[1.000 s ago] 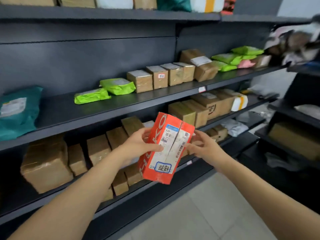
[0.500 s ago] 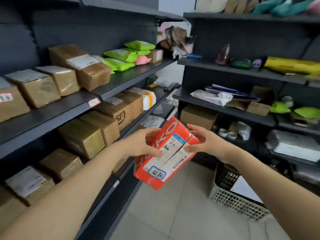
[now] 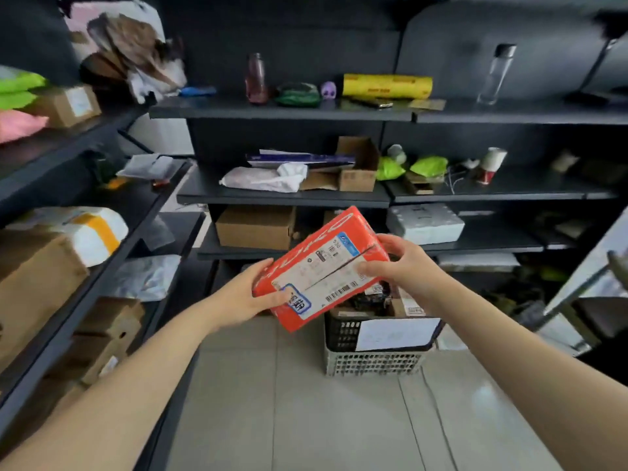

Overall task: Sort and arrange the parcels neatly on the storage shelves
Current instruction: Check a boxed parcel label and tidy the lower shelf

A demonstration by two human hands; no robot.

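Parcel (image 3: 319, 263) (tilted) in left hand (image 3: 243, 297), right hand (image 3: 409, 270)

Ahead, dark grey metal shelving (image 3: 282, 113) lines the wall, meeting a second dark shelving run (image 3: 68, 141) along the left at the corner. Underfoot, pale glossy floor tiles (image 3: 306, 419) catch soft light.

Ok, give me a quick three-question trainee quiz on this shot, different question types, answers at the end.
1. True or false: the left hand and right hand both grip the red parcel.
2. What stands on the floor ahead? A) perforated plastic basket B) stepladder C) bucket
3. Fill in: on the upper shelf, the clear bottle stands to the ___ of the yellow roll.
Key: 1 true; 2 A; 3 right.
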